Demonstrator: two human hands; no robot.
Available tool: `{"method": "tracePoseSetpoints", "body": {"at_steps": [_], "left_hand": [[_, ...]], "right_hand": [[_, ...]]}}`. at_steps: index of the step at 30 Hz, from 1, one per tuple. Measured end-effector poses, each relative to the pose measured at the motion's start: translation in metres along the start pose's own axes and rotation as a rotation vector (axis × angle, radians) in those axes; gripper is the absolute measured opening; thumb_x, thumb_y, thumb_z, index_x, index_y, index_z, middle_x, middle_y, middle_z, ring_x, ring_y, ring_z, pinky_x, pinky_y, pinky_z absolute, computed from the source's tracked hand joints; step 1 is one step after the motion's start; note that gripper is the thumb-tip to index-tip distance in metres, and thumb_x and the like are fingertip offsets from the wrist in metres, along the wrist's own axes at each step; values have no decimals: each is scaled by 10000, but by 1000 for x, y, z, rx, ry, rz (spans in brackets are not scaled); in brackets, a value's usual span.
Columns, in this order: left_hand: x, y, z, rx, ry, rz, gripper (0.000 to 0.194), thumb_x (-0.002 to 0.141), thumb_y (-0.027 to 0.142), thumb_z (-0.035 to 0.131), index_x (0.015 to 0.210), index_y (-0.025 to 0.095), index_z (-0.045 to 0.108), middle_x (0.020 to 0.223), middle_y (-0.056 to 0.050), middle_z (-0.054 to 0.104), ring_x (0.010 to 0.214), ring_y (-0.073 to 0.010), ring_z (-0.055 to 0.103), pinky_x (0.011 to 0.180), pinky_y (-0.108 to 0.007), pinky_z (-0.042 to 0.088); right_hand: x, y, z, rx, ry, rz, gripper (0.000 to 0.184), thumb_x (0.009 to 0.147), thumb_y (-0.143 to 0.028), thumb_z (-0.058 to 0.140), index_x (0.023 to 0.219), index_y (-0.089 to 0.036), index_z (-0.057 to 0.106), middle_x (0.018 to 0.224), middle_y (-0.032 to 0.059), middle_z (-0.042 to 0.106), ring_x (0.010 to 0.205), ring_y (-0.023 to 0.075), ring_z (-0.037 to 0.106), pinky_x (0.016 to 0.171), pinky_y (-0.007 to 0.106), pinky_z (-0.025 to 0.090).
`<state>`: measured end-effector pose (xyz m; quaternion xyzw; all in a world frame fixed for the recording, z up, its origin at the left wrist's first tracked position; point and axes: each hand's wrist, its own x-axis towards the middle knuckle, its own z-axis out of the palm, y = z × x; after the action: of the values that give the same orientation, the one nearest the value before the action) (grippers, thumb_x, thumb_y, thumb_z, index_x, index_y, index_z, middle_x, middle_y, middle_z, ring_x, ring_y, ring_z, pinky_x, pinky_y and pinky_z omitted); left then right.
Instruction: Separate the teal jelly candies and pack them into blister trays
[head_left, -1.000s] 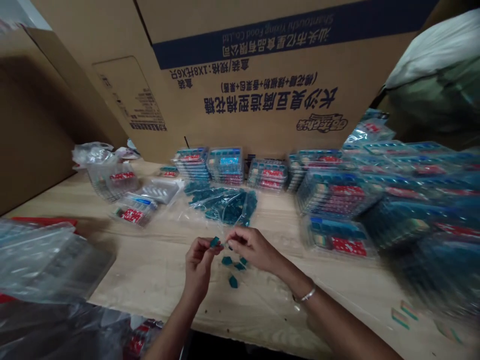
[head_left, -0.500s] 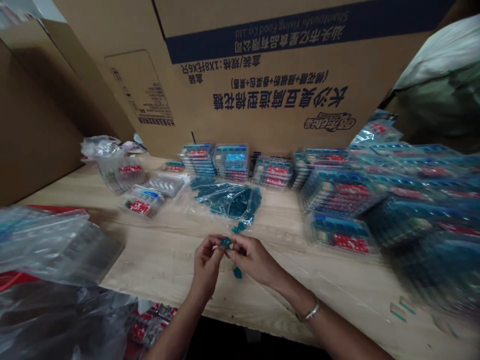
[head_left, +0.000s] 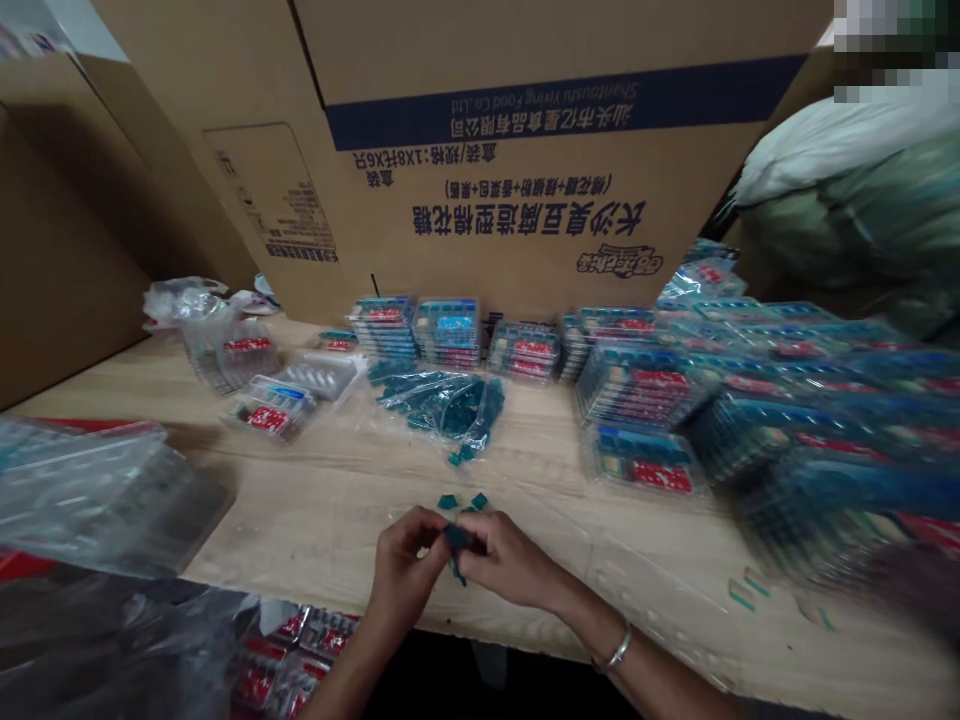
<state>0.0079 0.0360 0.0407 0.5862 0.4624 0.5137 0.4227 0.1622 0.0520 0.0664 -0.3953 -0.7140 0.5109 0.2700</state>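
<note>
A small teal piece (head_left: 455, 538) sits pinched between both hands, fingers curled tight around it, left hand (head_left: 405, 568) and right hand (head_left: 510, 565) close together near the front of the worktop (head_left: 322, 520). A metal bangle (head_left: 619, 650) circles the right wrist. Two loose teal pieces (head_left: 463, 502) lie just ahead of the fingers. Farther on: a clear plastic bag of teal pieces (head_left: 442, 405), stacked clear packs with red labels (head_left: 641, 385), and a printed cardboard carton (head_left: 525, 170) behind.

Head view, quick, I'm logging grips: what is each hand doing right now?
Left hand: closed, pinching a small teal piece.
Right hand: closed, pinching the same piece.
</note>
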Motion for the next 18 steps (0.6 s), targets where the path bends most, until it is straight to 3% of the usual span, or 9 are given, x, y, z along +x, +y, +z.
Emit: {"method": "tracePoseSetpoints", "body": {"at_steps": [3,7,9,11,14,18], "left_hand": [[3,0,-1,-37,1,-42,29,720,177,617,730,159,637,630,-8,625,572,-122,584,541,-219,462],[4,12,-6,99,-128,179,151,756,152,596,879,184,678,799,-49,660,714,-147,613,620,-248,487],[3,18,-6,143,-151,247,108,756,157,609,832,187,680,772,-41,642,695,-137,595,608,-240,475],[1,20,-4,123,-115,210,43,750,181,623,767,181,663,705,-19,608,648,-123,565,587,-229,456],[3,15,-1,-59,30,-7,67,737,237,636,728,171,628,643,7,580,596,-105,538,560,-212,433],[20,7,-13,-469,421,-297,227,591,298,729,674,162,568,584,33,597,502,-71,529,502,-181,415]], "right_hand": [[1,4,3,44,33,24,101,660,-113,484,598,-176,435,535,-69,366,504,72,332,462,202,226],[1,7,4,84,65,31,27,660,-140,498,650,-163,510,570,-56,417,521,78,379,469,194,261],[1,7,4,106,57,40,29,660,-146,503,667,-160,528,578,-53,435,514,75,399,459,185,277],[0,7,6,150,48,57,15,661,-152,508,655,-165,512,569,-58,434,492,67,404,443,173,291],[-6,6,12,274,16,86,42,674,-174,513,645,-176,482,533,-71,429,439,56,407,411,161,313],[-15,-5,10,392,-207,32,89,715,-244,548,684,-172,504,498,-73,450,402,55,415,390,158,325]]}}
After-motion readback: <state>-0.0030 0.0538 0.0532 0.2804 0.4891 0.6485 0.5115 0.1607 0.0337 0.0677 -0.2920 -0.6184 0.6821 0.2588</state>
